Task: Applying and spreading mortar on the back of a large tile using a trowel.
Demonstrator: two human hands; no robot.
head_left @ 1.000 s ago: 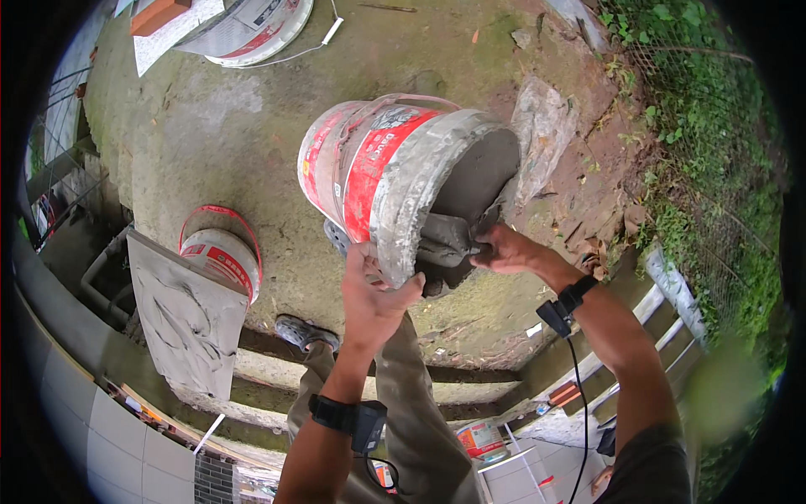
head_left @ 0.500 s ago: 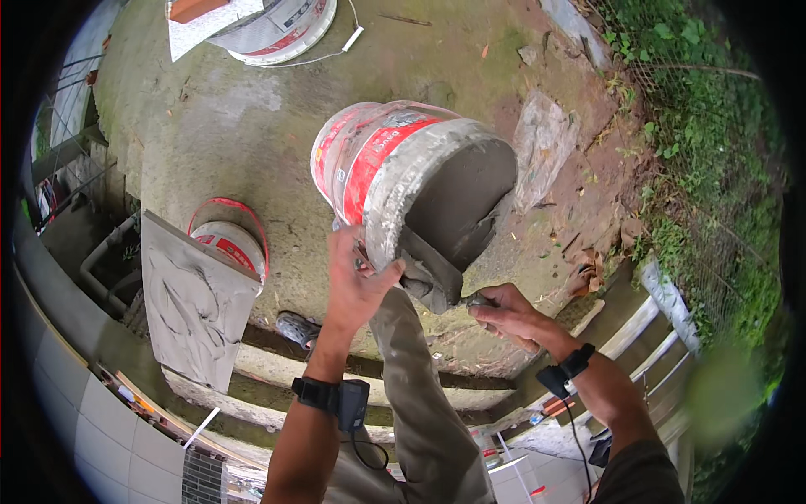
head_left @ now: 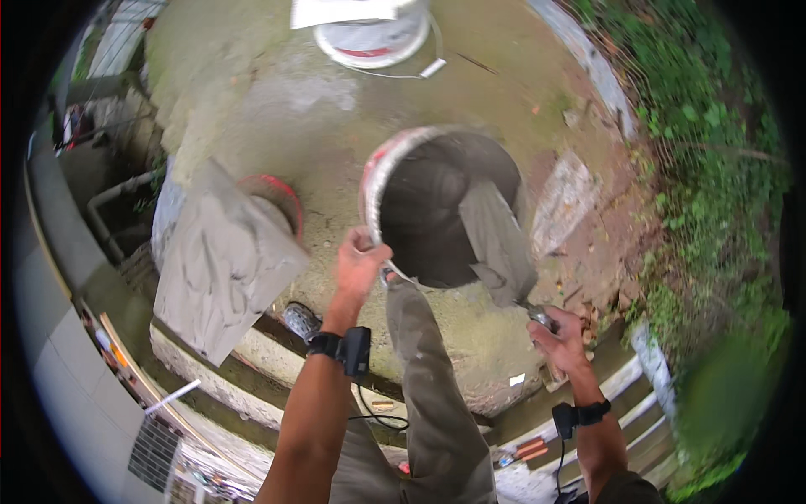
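A white-and-red bucket (head_left: 375,181) with grey mortar inside stands in front of me, its mouth facing up. My left hand (head_left: 362,262) is closed on its near-left rim. In my right hand (head_left: 561,334), beyond the bucket's near-right edge, is the handle of a trowel (head_left: 537,316). Its blade lies across the right side of the bucket mouth, covered by a thick load of grey mortar (head_left: 495,239). To the left, a flat slab (head_left: 222,260) coated with wavy mortar rests against a smaller bucket with a red rim (head_left: 281,195).
Another white bucket (head_left: 378,42) with a wire handle stands at the far side under a white board (head_left: 344,12). Concrete steps (head_left: 260,403) run below my legs. Plants and wire fencing (head_left: 705,185) line the right. A plastic sheet (head_left: 564,202) lies on the dirt.
The bucket has come from leaning over to nearly upright. The trowel has swung from the near-left rim to the right side, and my right hand has moved right.
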